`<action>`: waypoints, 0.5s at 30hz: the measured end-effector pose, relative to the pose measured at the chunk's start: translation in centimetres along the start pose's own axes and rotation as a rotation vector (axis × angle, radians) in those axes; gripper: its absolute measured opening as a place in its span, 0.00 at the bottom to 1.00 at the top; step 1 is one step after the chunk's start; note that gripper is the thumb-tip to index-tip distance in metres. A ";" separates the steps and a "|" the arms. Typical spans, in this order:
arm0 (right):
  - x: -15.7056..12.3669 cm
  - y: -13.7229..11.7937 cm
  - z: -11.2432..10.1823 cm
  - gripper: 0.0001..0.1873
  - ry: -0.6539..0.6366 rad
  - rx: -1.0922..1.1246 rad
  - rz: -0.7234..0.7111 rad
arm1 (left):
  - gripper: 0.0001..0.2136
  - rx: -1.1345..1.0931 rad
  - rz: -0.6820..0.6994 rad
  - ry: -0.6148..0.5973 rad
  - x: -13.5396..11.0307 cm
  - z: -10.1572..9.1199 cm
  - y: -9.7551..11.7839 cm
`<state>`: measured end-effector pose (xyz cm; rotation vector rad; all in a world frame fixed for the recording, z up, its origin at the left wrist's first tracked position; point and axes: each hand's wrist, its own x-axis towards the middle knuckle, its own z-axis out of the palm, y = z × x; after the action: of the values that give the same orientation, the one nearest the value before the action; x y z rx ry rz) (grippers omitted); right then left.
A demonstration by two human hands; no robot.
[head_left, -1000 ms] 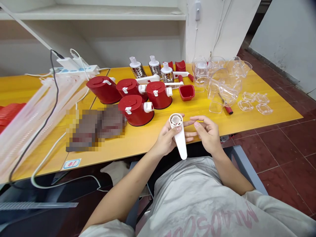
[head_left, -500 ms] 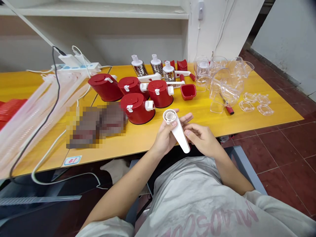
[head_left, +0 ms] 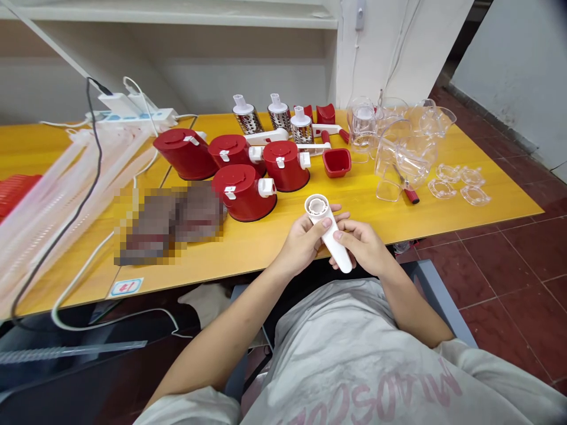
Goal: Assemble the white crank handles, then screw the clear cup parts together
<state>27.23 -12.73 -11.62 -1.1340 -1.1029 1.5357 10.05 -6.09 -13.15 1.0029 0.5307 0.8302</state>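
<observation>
L grip (head_left: 305, 241) + R grip (head_left: 365, 247) hold wht handle (head_left: 335, 245), prob over tbl edge (head_left: 460, 226), gap to red base (head_left: 245, 199).

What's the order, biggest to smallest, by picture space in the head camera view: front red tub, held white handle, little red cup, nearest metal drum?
1. Front red tub
2. White handle, partly covered; being closer to the camera makes it look bigger
3. Little red cup and nearest metal drum: too alike to rank
</observation>
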 end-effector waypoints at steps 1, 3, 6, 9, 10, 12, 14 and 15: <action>0.1 0.0 -0.1 0.31 0.000 -0.016 -0.005 | 0.33 0.004 0.001 0.007 0.0 0.0 0.0; 0.2 0.0 -0.1 0.29 -0.001 -0.049 -0.018 | 0.33 0.009 0.012 0.020 0.0 0.0 0.1; 0.3 -0.1 -0.1 0.29 -0.003 -0.074 -0.012 | 0.32 0.015 0.022 0.021 0.0 0.0 0.0; 0.4 -0.1 -0.1 0.30 0.004 -0.084 0.000 | 0.33 0.026 0.029 0.019 0.1 -0.1 -0.1; 0.4 -0.1 -0.1 0.31 0.005 -0.084 0.001 | 0.33 0.030 0.030 0.018 0.1 -0.1 -0.1; 0.4 0.0 -0.1 0.30 0.007 -0.088 -0.006 | 0.35 0.038 0.029 0.016 0.1 -0.1 0.0; 0.5 0.2 -0.2 0.30 0.011 -0.091 -0.024 | 0.37 0.042 0.025 0.014 0.0 -0.1 0.1; 0.5 0.2 -0.2 0.29 0.013 -0.091 -0.032 | 0.37 0.043 0.023 0.014 0.0 0.0 0.2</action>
<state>27.34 -12.24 -11.99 -1.1801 -1.1870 1.4646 10.01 -6.01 -13.02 1.0444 0.5520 0.8500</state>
